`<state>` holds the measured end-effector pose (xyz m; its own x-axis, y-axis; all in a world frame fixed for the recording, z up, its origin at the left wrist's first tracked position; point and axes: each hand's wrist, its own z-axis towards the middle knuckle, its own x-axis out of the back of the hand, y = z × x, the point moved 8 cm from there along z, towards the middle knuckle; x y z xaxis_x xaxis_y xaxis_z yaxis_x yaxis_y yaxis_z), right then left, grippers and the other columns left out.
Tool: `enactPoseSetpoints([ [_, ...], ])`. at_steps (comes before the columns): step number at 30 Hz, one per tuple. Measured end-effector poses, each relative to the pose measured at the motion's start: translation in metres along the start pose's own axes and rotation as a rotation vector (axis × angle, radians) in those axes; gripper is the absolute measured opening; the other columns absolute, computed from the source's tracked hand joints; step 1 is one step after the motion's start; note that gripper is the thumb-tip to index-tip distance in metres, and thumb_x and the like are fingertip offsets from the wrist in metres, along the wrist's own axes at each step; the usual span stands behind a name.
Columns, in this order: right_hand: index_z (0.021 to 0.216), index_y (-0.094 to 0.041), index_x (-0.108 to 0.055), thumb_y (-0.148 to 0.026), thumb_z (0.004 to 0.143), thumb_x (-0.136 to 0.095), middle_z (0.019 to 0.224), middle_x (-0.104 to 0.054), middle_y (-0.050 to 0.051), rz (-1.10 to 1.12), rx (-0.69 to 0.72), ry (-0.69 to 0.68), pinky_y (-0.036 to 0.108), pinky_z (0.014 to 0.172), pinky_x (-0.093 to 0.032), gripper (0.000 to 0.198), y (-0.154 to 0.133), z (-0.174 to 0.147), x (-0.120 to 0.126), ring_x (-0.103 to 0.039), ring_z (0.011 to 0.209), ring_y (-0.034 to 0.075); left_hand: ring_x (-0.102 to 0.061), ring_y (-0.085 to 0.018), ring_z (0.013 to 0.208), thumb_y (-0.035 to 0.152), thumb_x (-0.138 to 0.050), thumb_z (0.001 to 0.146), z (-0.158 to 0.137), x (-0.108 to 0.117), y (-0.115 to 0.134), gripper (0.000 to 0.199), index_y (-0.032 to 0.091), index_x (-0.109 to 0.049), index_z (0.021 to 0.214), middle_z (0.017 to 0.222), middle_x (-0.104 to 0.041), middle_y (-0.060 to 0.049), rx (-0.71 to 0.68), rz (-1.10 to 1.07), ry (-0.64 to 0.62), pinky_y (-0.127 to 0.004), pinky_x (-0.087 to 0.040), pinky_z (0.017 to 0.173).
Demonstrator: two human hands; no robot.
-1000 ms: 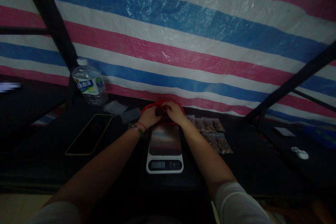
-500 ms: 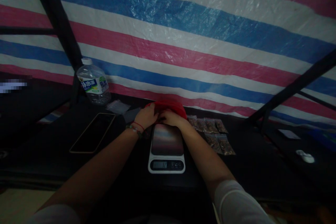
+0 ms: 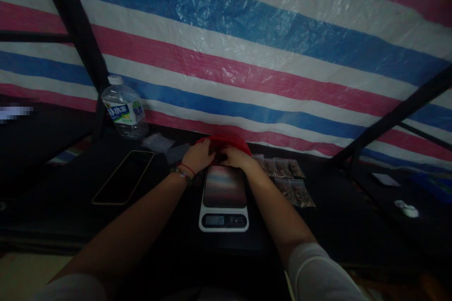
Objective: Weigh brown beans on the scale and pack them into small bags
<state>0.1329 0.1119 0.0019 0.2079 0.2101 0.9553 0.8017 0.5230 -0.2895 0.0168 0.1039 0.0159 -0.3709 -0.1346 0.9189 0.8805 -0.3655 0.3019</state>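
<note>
A red plastic bag (image 3: 233, 141) lies just behind a white kitchen scale (image 3: 223, 222) with a dark, shiny top plate. My left hand (image 3: 198, 155) grips the bag's near left edge, its fingers curled at the opening. Reaching into the same opening from the right, my right hand (image 3: 235, 156) has its fingertips in shadow among dark contents, so its hold cannot be made out. Right of the scale lie several small zip bags (image 3: 294, 190) filled with brownish dried bits. Flat clear bags (image 3: 157, 142) rest to the left of the red bag.
A phone (image 3: 123, 177) lies on the black table (image 3: 339, 216) at left. Behind it stands a large clear bottle (image 3: 125, 108). White earphones or a similar small item (image 3: 407, 209) and a pale card (image 3: 385, 179) are far right. Striped sheeting (image 3: 247, 66) hangs behind, with dark metal bars.
My right hand's fingers have shifted slightly in the bag's opening, showing more dark contents. The left hand stays at the bag's edge. The view has moved very slightly.
</note>
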Motion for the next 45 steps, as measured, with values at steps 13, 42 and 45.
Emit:
enactPoseSetpoints([
  [13, 0.091, -0.017, -0.077, -0.006, 0.078, -0.059, 0.093, -0.076, 0.009, -0.075, -0.01, 0.03, 0.026, 0.073, -0.048, 0.025, -0.001, 0.003, 0.001, -0.068, 0.083, 0.02, -0.067, -0.027, 0.098, 0.044, -0.053, 0.087, -0.001, -0.002, 0.002, 0.041, 0.016, -0.055, 0.117, 0.105, -0.069, -0.013, 0.007, -0.009, -0.031, -0.032, -0.048, 0.081],
  [42, 0.111, -0.012, -0.071, -0.011, 0.084, -0.052, 0.111, -0.071, 0.016, -0.104, -0.208, 0.105, 0.033, 0.088, -0.049, 0.033, 0.008, -0.015, 0.03, -0.066, 0.102, 0.027, -0.062, -0.022, 0.11, 0.037, -0.055, 0.087, -0.002, 0.012, 0.001, 0.045, 0.016, -0.057, 0.127, 0.123, -0.066, -0.01, 0.03, -0.276, 0.227, -0.03, -0.047, 0.096],
  [45, 0.112, -0.014, -0.07, -0.026, 0.081, -0.065, 0.11, -0.072, 0.017, -0.135, -0.267, -0.019, 0.032, 0.082, -0.05, 0.034, 0.015, -0.015, 0.009, -0.068, 0.099, 0.029, -0.064, -0.024, 0.103, 0.042, -0.055, 0.087, -0.003, 0.003, 0.005, 0.041, 0.018, -0.061, 0.12, 0.114, -0.069, -0.01, 0.003, -0.18, 0.116, -0.032, -0.049, 0.09],
])
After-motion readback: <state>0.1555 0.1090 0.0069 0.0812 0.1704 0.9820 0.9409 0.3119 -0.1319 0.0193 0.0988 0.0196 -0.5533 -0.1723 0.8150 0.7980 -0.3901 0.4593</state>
